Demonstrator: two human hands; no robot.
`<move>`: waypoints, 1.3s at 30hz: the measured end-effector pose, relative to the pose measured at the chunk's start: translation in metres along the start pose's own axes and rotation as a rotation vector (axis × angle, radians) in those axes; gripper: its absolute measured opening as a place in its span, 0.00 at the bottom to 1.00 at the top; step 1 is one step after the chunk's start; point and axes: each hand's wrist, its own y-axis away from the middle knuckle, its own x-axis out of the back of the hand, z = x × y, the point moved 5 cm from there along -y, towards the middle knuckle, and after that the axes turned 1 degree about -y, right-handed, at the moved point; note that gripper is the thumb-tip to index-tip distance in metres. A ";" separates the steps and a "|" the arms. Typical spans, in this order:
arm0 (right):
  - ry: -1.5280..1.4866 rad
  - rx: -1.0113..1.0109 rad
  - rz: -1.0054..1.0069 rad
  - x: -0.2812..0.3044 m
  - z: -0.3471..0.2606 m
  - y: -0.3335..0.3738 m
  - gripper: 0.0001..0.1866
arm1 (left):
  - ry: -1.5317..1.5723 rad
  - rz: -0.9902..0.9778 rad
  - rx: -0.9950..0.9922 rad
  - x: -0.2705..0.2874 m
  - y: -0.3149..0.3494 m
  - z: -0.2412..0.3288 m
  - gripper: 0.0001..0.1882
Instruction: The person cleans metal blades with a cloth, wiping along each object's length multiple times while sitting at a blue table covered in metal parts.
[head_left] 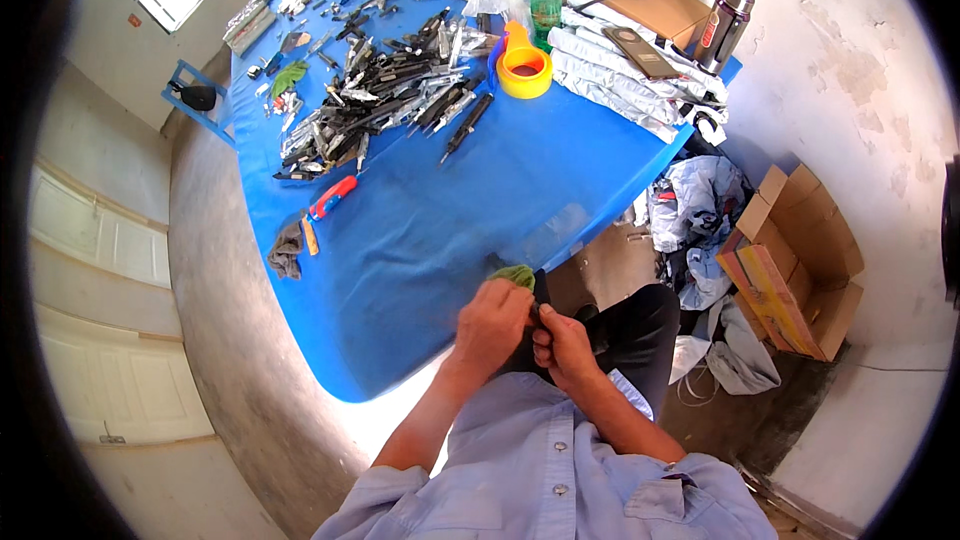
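The left hand (490, 320) clutches a green cloth (515, 275) at the table's (400, 260) near edge; the right hand (568, 345), fingers curled, grips a dark piece (535, 314), mostly hidden by both hands. Beyond lie a red knife (333, 197) and heaped tools (385, 105).

I'm in what looks like a small makeshift workshop: the blue-covered surface (420, 230) in front of me carries a big heap of slender black and silver parts (385, 95), with a red-handled tool (332, 198) and a yellow tape roll (525, 90) near it. Around me I see a concrete floor (235, 320), a wall with flaking paint (855, 80), pale panelled doors (125, 380) and an open cardboard box (760, 295).
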 end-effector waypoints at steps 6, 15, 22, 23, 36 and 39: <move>-0.079 -0.152 -0.023 0.000 0.000 0.002 0.19 | -0.124 0.022 -0.003 -0.005 -0.022 -0.042 0.03; -0.115 -0.185 -0.021 0.002 0.004 0.002 0.21 | -0.041 0.016 0.006 0.019 -0.032 -0.021 0.02; -0.068 -0.166 -0.025 -0.003 0.002 0.003 0.22 | 0.006 -0.079 -0.067 -0.006 -0.003 0.000 0.05; -0.071 -0.175 -0.032 -0.003 0.003 0.003 0.22 | -0.015 -0.074 -0.029 -0.004 -0.011 -0.008 0.04; -0.107 -0.175 -0.033 -0.005 0.006 0.001 0.24 | 0.055 -0.044 -0.096 0.005 -0.016 0.007 0.01; -0.074 -0.171 -0.041 -0.012 0.002 0.006 0.24 | 0.091 -0.155 -0.033 -0.008 0.005 0.007 0.02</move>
